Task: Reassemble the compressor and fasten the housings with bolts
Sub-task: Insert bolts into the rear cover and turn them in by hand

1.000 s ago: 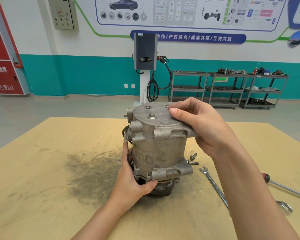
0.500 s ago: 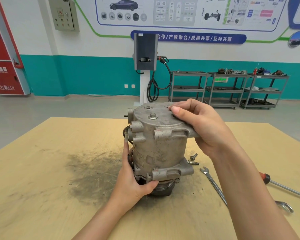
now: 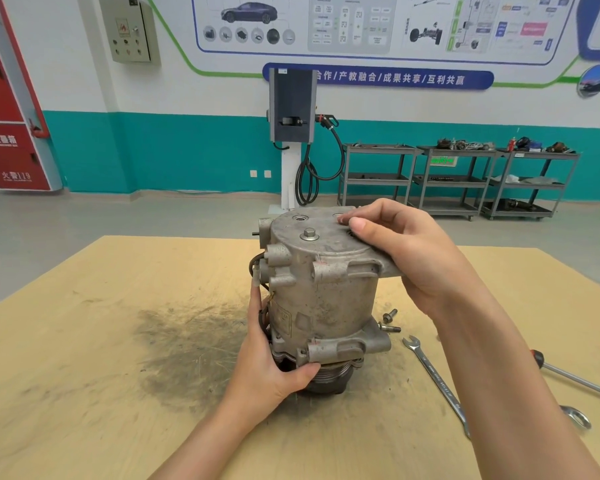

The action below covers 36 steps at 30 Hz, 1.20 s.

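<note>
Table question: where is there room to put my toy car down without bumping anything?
The table is bare left of the compressor, though a dark smudge dirties it there. Right is crowded: two bolts, the wrench and a screwdriver.

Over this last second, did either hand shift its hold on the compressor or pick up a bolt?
Almost nothing changed. The right hand on the compressor top housing curled its fingertips slightly tighter at the rim; no bolt was picked up. The left hand kept its grip at the lower flange, the compressor stayed upright, and the two bolts, wrench and screwdriver lie where they were.
</note>
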### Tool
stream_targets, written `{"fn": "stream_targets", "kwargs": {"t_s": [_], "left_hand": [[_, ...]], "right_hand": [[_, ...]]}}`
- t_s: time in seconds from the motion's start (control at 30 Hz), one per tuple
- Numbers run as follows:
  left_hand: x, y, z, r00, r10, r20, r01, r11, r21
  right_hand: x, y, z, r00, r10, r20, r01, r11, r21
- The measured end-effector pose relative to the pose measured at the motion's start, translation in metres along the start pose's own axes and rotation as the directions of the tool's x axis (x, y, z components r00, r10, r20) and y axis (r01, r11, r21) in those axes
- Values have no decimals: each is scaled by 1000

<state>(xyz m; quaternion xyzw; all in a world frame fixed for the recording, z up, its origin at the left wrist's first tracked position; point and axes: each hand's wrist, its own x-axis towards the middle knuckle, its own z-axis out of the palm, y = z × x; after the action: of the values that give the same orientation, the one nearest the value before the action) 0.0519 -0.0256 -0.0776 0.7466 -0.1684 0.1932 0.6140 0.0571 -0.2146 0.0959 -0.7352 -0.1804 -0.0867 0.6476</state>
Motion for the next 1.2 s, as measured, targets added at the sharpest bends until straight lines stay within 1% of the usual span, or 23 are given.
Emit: {"fn": "stream_targets", "kwargs": {"t_s": [0.1, 0.17, 0.23, 0.3, 0.37, 0.5, 0.6, 0.67, 0.73, 0.83, 0.9, 1.0, 1.2], "left_hand": [[0, -1, -1, 1000, -4, -1, 4, 1000, 5], [0, -2, -1, 1000, -4, 0, 4, 1000, 7], [0, -2, -1, 1000, -6, -2, 6, 1000, 10], [0, -2, 0, 1000, -4, -4, 4, 1000, 12], [0, -2, 0, 1000, -5, -8, 5, 1000, 15], [0, -1, 0, 1000, -9, -6, 9, 1000, 6], [0, -1, 0, 1000, -11, -1, 11, 1000, -2], [0, 0, 0, 1000, -9, 4, 9, 1000, -1], [0, 1, 0, 1000, -9, 5, 9, 1000, 5], [0, 3, 0, 1000, -10, 2, 10, 1000, 0], [-1, 4, 0, 1000, -10, 8, 10, 1000, -3], [-1, 4, 0, 1000, -11, 14, 11, 1000, -14], [-1, 4, 0, 1000, -15, 13, 15, 1000, -16]], "right_hand": [[0, 0, 3, 999, -10, -47, 9, 1000, -18], [0, 0, 3, 999, -23, -44, 22, 999, -42], [-1, -1, -1, 1000, -29, -8, 28, 998, -49], [-2, -2, -6, 999, -22, 49, 24, 999, -25], [-2, -3, -8, 997, -8, 77, 9, 1000, -6], [-1, -3, -5, 1000, 5, 22, -5, 1000, -11], [-1, -2, 1, 999, -7, -47, 6, 1000, -31], [-1, -2, 3, 997, -19, -69, 16, 999, -42], [-2, -1, 1, 998, -24, -50, 22, 998, -50], [-3, -3, -5, 999, -14, 40, 15, 999, -30], [-3, -4, -7, 997, 1, 71, 0, 1000, -6], [-2, -4, -6, 999, 15, 39, -15, 1000, 4], [-1, -2, 2, 998, -12, -54, 9, 998, -61]]}}
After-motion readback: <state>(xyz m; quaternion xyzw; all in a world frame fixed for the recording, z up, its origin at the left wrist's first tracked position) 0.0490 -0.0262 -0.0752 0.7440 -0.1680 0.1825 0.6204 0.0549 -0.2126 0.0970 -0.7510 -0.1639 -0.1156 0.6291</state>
